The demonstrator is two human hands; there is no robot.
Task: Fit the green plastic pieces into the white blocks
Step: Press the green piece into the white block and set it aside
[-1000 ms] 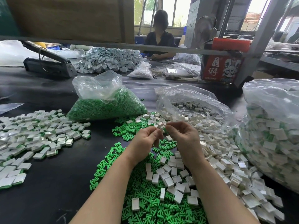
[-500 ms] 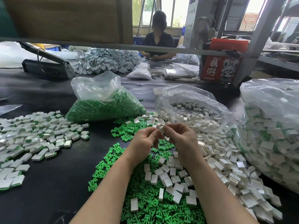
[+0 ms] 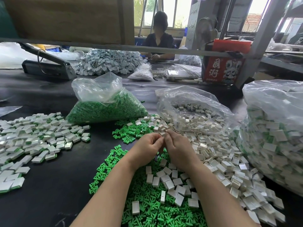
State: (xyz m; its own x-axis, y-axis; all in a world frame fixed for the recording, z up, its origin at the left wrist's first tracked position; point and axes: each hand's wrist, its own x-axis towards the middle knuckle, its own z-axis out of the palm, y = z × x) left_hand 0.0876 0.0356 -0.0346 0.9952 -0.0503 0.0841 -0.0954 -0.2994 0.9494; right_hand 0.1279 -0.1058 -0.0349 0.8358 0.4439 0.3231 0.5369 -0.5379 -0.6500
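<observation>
Hands, left hand [image 3: 148, 145] and right hand [image 3: 177, 147], apparently pinch one white block [image 3: 162, 133].

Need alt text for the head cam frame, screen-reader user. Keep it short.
Two bare hands, left hand and right hand, meet over a black table and pinch a small white block between their fingertips. Below them lie loose green plastic pieces and white blocks; a pile of finished blocks lies at left, and plastic bags of parts stand behind.
</observation>
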